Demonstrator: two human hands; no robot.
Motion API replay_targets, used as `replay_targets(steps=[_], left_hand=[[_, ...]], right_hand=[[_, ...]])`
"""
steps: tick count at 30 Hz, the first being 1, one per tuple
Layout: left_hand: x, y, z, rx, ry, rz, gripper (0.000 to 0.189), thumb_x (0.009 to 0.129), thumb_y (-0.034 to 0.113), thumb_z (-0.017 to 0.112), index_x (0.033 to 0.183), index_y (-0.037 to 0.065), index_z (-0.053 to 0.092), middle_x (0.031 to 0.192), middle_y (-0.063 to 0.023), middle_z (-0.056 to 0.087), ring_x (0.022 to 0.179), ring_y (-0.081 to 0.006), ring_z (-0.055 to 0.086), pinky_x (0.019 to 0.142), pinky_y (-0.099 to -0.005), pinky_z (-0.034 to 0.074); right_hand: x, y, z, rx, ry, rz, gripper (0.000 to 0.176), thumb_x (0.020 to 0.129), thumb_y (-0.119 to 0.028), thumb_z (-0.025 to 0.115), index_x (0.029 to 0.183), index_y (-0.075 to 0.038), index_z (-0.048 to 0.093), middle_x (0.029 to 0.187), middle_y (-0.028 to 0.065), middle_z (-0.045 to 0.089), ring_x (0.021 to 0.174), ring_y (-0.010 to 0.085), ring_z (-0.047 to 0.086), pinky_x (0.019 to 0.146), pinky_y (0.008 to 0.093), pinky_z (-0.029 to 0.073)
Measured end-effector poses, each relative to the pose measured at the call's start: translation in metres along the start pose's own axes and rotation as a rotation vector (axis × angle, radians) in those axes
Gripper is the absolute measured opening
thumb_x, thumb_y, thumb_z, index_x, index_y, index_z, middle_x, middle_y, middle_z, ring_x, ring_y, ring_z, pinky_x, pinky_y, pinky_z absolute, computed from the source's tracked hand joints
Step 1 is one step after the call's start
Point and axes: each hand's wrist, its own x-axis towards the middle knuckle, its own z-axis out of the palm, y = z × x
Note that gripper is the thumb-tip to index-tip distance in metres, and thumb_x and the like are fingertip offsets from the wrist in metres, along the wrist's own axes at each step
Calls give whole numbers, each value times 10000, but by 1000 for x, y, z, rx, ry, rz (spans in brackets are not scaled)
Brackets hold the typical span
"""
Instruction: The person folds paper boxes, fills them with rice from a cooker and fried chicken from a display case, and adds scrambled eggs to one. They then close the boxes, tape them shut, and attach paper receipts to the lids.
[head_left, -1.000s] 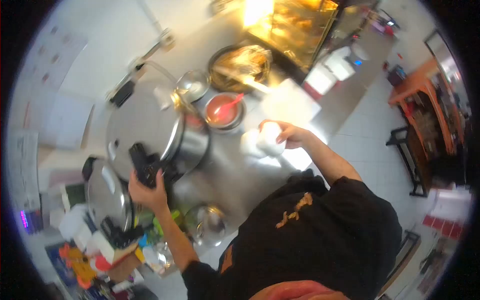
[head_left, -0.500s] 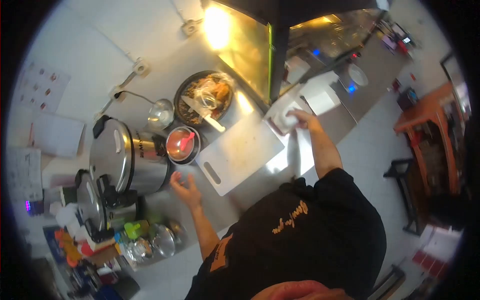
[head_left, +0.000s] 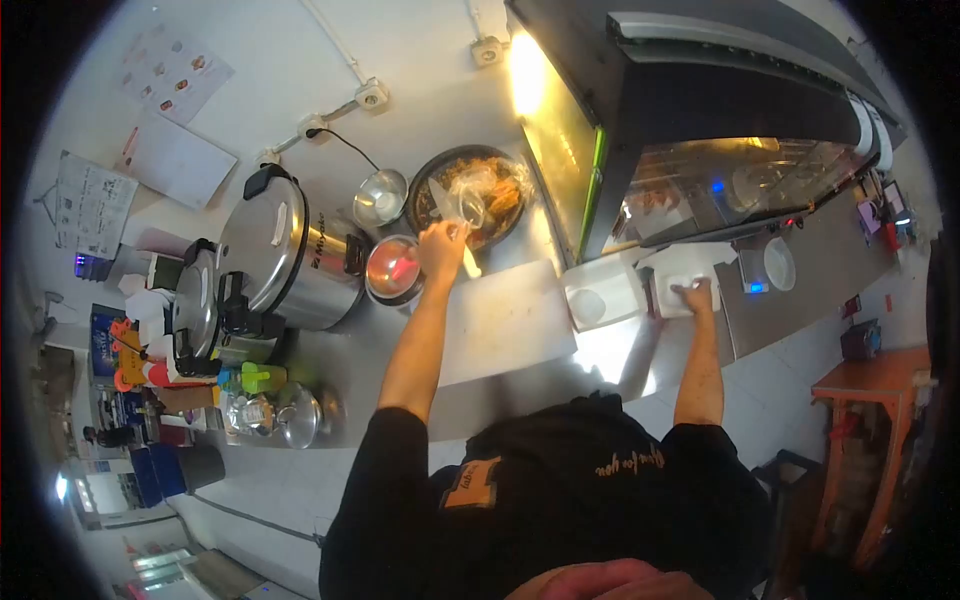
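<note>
My left hand (head_left: pixel 443 250) is over the near edge of a dark pan (head_left: pixel 418 205), its fingers pinched together beside clear plastic wrap (head_left: pixel 475 190). The pan holds brown food, and a wide knife blade (head_left: pixel 440 200) lies across it. The knife's pale handle (head_left: pixel 471 263) shows just past my hand. At the right, my right hand (head_left: pixel 694 296) reaches into a white open box (head_left: pixel 665 262) with curled fingers; what is under them is hidden. A second white box (head_left: pixel 612 275), holding a pale round container (head_left: pixel 588 306), stands beside it.
A white cutting board (head_left: pixel 505 320) lies between my arms. Metal bowls (head_left: pixel 380 198) and a red-toned bowl (head_left: pixel 392 268) stand left of the pan. Large pressure cookers (head_left: pixel 290 250) fill the left side. A glass display case (head_left: pixel 700 190) rises behind the boxes. A scale (head_left: pixel 752 275) sits farther right.
My left hand has moved up from beside the bowls to the pan. My right hand has shifted right, from the box with the round container to the other white box. The view has turned.
</note>
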Motion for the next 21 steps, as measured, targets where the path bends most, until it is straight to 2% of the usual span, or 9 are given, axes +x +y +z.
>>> replay_targets(steps=[3,5,8,11,13,14,17,20,21], left_hand=[[39,20,37,223,-11,-125,331,804,443,710,874,121,740,953,-90,724,929,-264,664,851,-465,405],[54,13,55,318,-121,-189,344,789,463,715,892,136,746,965,-99,729,932,-260,671,853,-481,390],[69,-11,90,213,-132,-333,225,781,345,697,893,157,748,920,-75,735,935,-248,683,858,-486,374],[42,5,56,59,-81,-238,193,798,336,687,893,181,754,924,-51,732,938,-242,663,875,-483,358],[0,8,38,-60,-29,-22,182,814,342,692,892,191,759,917,-34,727,951,-229,635,875,-474,348],[-27,1,32,-132,41,114,180,821,348,698,890,195,762,909,-23,724,961,-220,616,872,-466,341],[-129,22,-31,-156,-114,250,140,769,292,775,832,167,769,827,-17,717,857,-209,605,856,-419,335],[-199,16,-69,-163,-199,255,161,782,301,778,798,142,760,797,9,712,811,-189,596,817,-384,317],[-207,13,-70,-194,-185,229,163,784,302,779,795,140,759,793,4,712,807,-188,598,821,-385,313]], right_hand=[[36,45,20,-132,-94,-63,619,649,-240,889,1102,-31,523,1001,174,643,815,263,661,661,379,542],[6,12,11,-409,73,-230,489,721,-241,836,1075,-45,561,981,153,652,780,247,655,689,328,518],[-60,-76,5,-215,420,-525,314,799,-175,730,1055,-40,608,965,160,664,922,266,649,807,380,507],[-148,-157,28,298,171,-659,109,876,-96,628,958,-28,649,739,90,666,658,158,618,650,308,495],[-203,-187,54,376,-281,-662,183,920,-149,612,1073,-70,671,732,46,658,601,76,555,582,273,468],[-227,-207,70,472,-582,-476,224,921,-173,631,1123,-85,675,712,40,642,583,60,536,565,250,457],[-279,-251,112,511,-974,51,284,928,-219,643,1155,-48,645,747,33,618,653,113,593,605,273,490],[-296,-200,203,989,-883,496,305,952,-259,609,1157,-33,619,796,35,618,703,144,612,644,293,510],[-307,-198,211,1111,-871,582,295,971,-273,574,1134,-30,612,890,60,629,812,186,622,748,321,523]])
